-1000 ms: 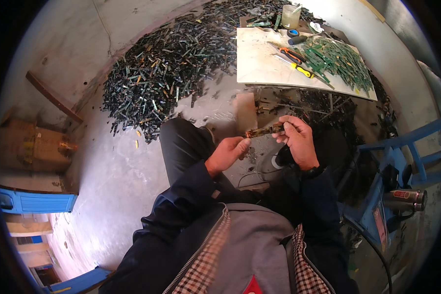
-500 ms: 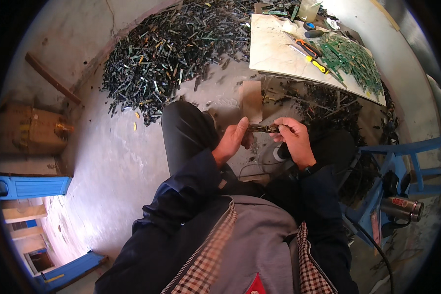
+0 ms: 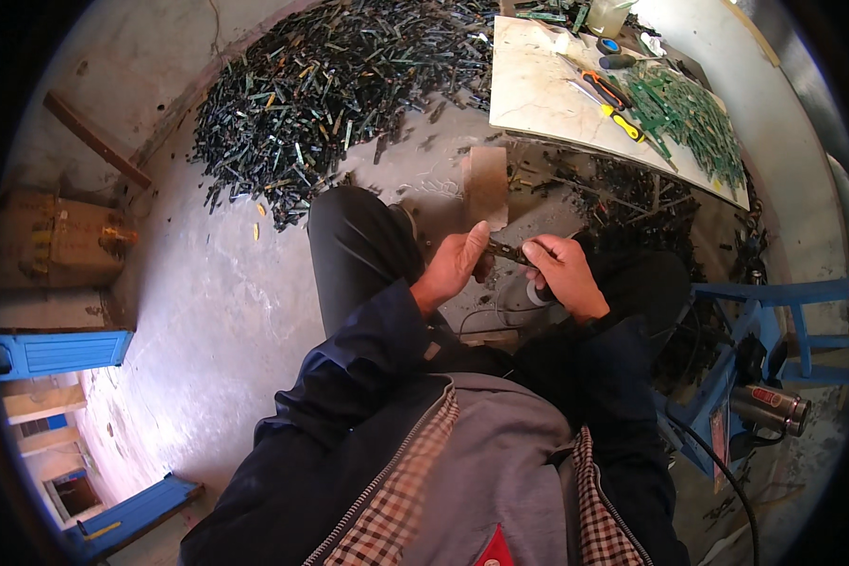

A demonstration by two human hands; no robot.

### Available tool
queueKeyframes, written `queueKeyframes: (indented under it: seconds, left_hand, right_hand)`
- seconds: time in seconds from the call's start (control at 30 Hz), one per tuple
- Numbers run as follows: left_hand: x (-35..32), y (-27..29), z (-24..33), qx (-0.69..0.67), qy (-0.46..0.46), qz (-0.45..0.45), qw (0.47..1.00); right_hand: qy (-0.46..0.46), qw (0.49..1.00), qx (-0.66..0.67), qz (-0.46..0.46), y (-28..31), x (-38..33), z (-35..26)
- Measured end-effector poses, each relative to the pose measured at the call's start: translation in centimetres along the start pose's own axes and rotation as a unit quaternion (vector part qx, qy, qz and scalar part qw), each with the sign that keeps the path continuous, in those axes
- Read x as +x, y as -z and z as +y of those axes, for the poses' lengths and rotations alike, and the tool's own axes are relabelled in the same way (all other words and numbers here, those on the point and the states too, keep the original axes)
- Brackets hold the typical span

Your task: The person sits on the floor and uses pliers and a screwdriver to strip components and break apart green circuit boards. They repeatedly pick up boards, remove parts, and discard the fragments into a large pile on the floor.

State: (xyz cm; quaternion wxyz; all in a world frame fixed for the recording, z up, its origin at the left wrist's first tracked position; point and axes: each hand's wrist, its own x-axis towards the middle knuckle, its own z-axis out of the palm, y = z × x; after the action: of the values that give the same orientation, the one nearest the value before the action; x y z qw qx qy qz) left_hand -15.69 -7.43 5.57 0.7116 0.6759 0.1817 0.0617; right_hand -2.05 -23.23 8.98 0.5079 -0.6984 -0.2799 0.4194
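Observation:
Between my two hands, above my lap, is a narrow dark strip (image 3: 508,252) with small parts on it, like a strip of circuit board. My left hand (image 3: 455,265) is closed on its left end, thumb on top. The right end is pinched between the thumb and fingers of my right hand (image 3: 566,276). The strip slants down to the right. Just beyond my hands a brown rectangular block (image 3: 487,184) stands on the floor. What lies under my fingers is hidden.
A big heap of dark strips (image 3: 302,104) covers the floor ahead. On a pale board (image 3: 538,90) at right lie pliers (image 3: 606,90), a yellow-handled screwdriver (image 3: 624,124) and a pile of green strips (image 3: 689,123). A blue stool (image 3: 774,292) and a metal flask (image 3: 770,408) are at right.
The strip was nearly level and now tilts down toward the right. My right hand has turned and dropped slightly; my left has shifted a little to the right.

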Motion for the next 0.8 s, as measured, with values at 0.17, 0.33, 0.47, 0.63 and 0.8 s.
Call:
queueKeyframes:
  seconds: [0.17,0.33,0.47,0.63,0.8]
  left_hand:
    - [0.2,0.0,0.3,0.013,0.000,0.004,1.000]
    - [0.1,0.5,0.2,-0.015,0.001,0.008,1.000]
    - [0.1,0.5,0.5,-0.051,0.016,0.026,0.998]
    - [-0.2,1.1,1.4,-0.050,0.018,0.021,0.998]
    - [-0.5,1.0,2.6,-0.055,0.024,-0.046,0.997]
  right_hand:
    - [0.029,0.999,0.021,0.001,0.3,0.2,0.7]
    - [0.000,0.992,0.124,0.005,0.4,-0.1,-0.1]
    - [-0.007,0.988,0.145,0.043,1.2,-0.1,0.3]
    - [0.036,0.979,0.158,0.127,2.3,0.6,1.9]
    - [0.128,0.972,0.023,0.196,2.1,0.8,1.5]
